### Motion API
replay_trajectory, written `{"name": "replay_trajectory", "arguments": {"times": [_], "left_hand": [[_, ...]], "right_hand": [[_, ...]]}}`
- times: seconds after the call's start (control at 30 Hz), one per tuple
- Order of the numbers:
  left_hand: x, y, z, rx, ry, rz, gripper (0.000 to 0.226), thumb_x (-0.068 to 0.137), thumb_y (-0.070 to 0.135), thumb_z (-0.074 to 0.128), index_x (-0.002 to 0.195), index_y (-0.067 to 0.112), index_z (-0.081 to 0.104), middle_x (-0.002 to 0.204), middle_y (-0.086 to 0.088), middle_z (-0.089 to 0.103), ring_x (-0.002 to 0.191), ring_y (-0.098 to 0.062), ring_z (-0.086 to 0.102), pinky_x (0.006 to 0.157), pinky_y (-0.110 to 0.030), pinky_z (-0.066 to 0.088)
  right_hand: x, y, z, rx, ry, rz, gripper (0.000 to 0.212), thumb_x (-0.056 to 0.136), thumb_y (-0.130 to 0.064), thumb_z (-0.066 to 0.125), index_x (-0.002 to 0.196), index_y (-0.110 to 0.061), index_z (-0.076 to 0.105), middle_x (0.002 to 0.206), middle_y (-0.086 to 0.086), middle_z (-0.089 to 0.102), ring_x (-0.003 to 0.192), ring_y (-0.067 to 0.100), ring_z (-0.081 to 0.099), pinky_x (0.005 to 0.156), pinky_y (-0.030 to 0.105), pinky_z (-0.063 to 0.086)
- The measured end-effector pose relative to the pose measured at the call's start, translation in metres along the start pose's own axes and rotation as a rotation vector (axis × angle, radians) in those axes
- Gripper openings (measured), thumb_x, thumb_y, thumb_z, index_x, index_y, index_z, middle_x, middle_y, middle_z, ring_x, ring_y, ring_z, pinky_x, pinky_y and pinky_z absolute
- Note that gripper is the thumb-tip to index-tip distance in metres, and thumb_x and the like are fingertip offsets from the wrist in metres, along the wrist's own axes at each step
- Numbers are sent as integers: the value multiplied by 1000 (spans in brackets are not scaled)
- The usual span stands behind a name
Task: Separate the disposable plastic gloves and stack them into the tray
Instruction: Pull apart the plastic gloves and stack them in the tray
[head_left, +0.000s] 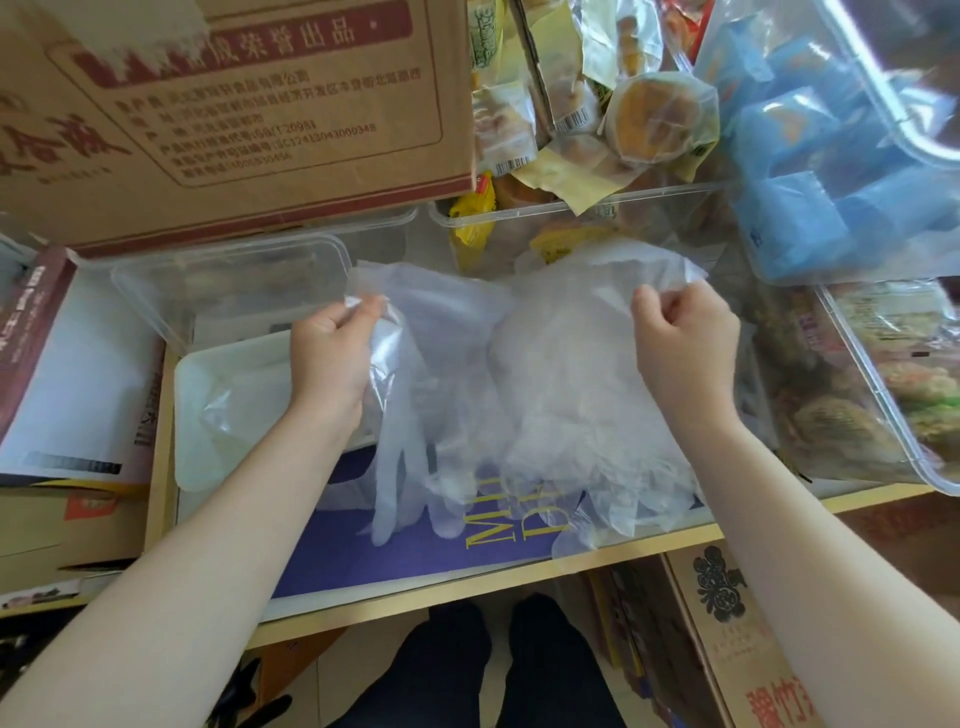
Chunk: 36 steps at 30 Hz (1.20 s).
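My left hand (332, 353) pinches the cuff of a thin clear plastic glove (410, 415) that hangs with its fingers pointing down toward me. My right hand (680, 343) grips the cuff edge of a thicker bunch of clear gloves (571, 405), held up beside the single one; the two still touch in the middle. Both are held above a purple sheet with yellow lettering (467, 551). A white shallow tray (218, 410) sits to the left, partly behind my left forearm, with crinkled clear plastic lying in it.
A clear plastic container (208, 291) lies behind the tray, a large cardboard box (234, 114) beyond it. Clear bins of packaged snacks (649, 119) and blue packets (831, 171) crowd the back and right. A book stack (67, 364) sits left. Table edge (519, 587) runs near me.
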<state>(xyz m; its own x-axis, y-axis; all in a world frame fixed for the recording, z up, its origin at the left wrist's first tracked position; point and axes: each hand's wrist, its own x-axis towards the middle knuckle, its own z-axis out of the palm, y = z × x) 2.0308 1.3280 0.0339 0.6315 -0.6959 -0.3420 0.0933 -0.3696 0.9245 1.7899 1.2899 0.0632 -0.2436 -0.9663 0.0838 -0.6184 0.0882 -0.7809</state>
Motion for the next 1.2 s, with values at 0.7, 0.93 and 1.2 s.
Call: {"name": "replay_trajectory", "arguments": {"times": [0.7, 0.93, 1.2], "left_hand": [[-59, 7, 20, -123, -628, 158, 26, 97, 21, 45, 88, 12, 68, 66, -11, 60, 54, -25, 49, 53, -29, 45], [-44, 15, 4, 7, -877, 241, 24, 83, 10, 67, 106, 3, 65, 82, -1, 70, 74, -16, 66, 74, -22, 48], [-33, 30, 2, -76, -764, 35, 27, 94, 4, 42, 96, 9, 69, 87, 1, 74, 82, -7, 68, 77, -19, 54]], "right_hand": [[-61, -46, 59, 416, -526, -100, 46, 97, -31, 31, 60, -10, 48, 45, 0, 49, 39, 12, 48, 50, 25, 40], [-53, -43, 44, 385, -726, -149, 32, 72, -20, 29, 65, -4, 57, 46, 5, 52, 40, 17, 47, 47, 24, 35], [-36, -37, 31, 116, -324, -245, 18, 84, -19, 65, 70, -22, 54, 50, -13, 49, 45, 0, 48, 51, 14, 35]]}}
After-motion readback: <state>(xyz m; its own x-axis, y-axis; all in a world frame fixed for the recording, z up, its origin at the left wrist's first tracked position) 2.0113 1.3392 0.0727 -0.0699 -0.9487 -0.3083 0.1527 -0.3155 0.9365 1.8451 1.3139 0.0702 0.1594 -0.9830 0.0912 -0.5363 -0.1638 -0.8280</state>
